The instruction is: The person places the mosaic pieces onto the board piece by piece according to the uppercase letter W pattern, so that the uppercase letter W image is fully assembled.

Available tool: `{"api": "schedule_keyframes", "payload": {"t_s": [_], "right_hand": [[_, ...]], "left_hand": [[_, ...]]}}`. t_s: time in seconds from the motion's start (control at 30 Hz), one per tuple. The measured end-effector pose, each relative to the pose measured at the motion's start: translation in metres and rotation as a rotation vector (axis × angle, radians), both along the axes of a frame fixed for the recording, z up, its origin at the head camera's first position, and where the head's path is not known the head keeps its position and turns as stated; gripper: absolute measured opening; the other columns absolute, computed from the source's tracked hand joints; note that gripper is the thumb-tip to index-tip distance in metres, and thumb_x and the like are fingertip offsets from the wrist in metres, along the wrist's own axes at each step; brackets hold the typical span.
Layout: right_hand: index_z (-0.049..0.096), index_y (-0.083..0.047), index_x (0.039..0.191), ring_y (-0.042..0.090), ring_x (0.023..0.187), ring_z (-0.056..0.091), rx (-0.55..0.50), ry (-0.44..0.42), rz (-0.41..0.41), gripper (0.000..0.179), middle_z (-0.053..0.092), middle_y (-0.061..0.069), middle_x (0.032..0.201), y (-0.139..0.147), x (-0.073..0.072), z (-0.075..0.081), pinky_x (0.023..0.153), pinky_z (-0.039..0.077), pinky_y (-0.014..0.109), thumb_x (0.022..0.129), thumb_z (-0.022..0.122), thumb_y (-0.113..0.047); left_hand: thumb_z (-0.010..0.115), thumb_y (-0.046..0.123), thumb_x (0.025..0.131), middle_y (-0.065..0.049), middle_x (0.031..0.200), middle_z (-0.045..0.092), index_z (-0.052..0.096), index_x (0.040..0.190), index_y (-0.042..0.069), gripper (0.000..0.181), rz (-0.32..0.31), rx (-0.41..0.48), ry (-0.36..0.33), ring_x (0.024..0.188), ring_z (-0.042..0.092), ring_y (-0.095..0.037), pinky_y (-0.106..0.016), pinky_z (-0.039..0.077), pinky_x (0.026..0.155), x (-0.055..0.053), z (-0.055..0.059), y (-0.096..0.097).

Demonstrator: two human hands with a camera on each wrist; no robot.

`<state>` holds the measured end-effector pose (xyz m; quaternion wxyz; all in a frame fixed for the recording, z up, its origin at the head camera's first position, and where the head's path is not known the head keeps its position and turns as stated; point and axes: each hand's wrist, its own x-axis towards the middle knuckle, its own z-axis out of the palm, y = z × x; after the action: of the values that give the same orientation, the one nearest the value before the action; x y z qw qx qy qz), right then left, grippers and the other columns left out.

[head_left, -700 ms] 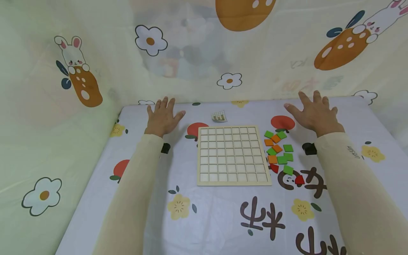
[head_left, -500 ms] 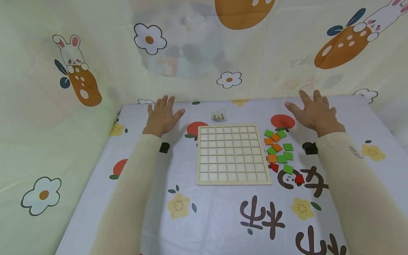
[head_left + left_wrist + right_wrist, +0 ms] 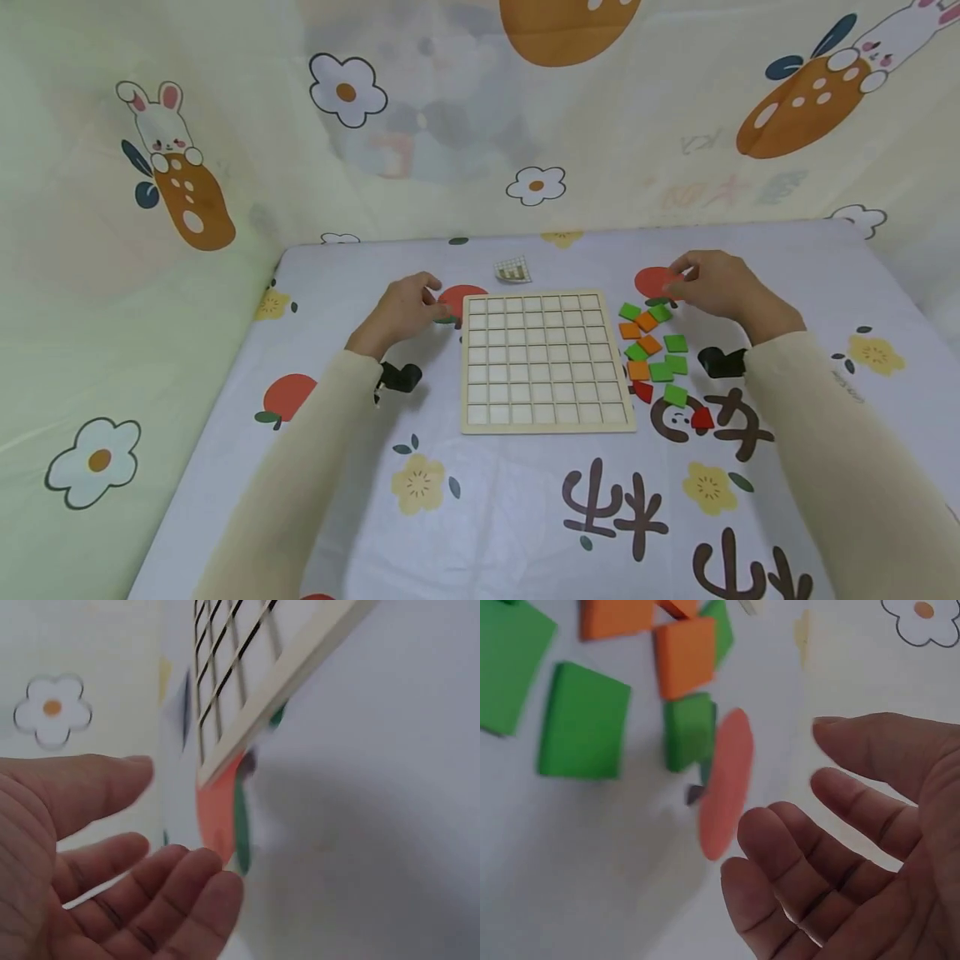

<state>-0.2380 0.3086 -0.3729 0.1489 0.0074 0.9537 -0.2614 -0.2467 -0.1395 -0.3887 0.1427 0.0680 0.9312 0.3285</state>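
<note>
A pale wooden grid board (image 3: 547, 431) with square cells lies mid-table. Left of its far corner hovers my left hand (image 3: 405, 312), fingers loosely bent, with nothing between thumb and fingers in the left wrist view. Several flat green and orange square tiles lie scattered along the board's right side, among them a green tile (image 3: 676, 342) and an orange tile (image 3: 637, 370). Two red pieces lie at the near end, one a red piece (image 3: 702, 418). My right hand (image 3: 720, 287) is above the table beyond the tiles, fingers relaxed and apart, holding nothing.
A small checked paper-like piece (image 3: 513, 270) lies behind the board. The table's white cloth (image 3: 480, 517) bears printed fruit, flowers and characters. A patterned curtain (image 3: 450, 150) hangs at the back and left. Black wrist gear (image 3: 401, 377) shows below the left hand.
Both hands, spread flat near the far table edge before, have come inward and nearer, with their fingers now bent. The board and tiles stay where they were.
</note>
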Motion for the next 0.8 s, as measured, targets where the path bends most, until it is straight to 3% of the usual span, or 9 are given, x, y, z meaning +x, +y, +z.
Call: {"api": "schedule_keyframes", "payload": {"t_s": [0.2,0.4,0.8], "right_hand": [[0.059,0.002,0.129,0.038,0.093,0.060,0.028,-0.039,0.035,0.043,0.061,0.029,0.116,0.000,0.001,-0.018,0.078,0.052,0.047,0.099,0.068,-0.026],[0.058,0.002,0.136,0.042,0.102,0.054,0.041,-0.058,0.033,0.046,0.056,0.031,0.123,0.005,0.002,-0.029,0.083,0.051,0.051,0.096,0.067,-0.021],[0.061,-0.001,0.138,0.041,0.104,0.048,0.034,-0.035,0.055,0.047,0.056,0.021,0.106,0.001,0.000,-0.034,0.082,0.047,0.048,0.094,0.070,-0.014]], "left_hand": [[0.071,0.022,0.097,-0.011,0.108,0.066,0.061,0.130,0.004,0.039,-0.026,0.040,-0.025,0.087,0.063,-0.022,-0.034,0.051,0.076,0.017,-0.015,0.011],[0.074,0.021,0.094,-0.009,0.098,0.065,0.061,0.130,0.003,0.042,0.013,0.069,-0.096,0.078,0.063,-0.019,-0.031,0.050,0.072,0.028,-0.021,0.023],[0.080,0.012,0.090,-0.010,0.094,0.067,0.055,0.136,-0.001,0.054,0.031,0.109,-0.139,0.073,0.067,-0.018,-0.028,0.053,0.067,0.033,-0.026,0.031]]}}
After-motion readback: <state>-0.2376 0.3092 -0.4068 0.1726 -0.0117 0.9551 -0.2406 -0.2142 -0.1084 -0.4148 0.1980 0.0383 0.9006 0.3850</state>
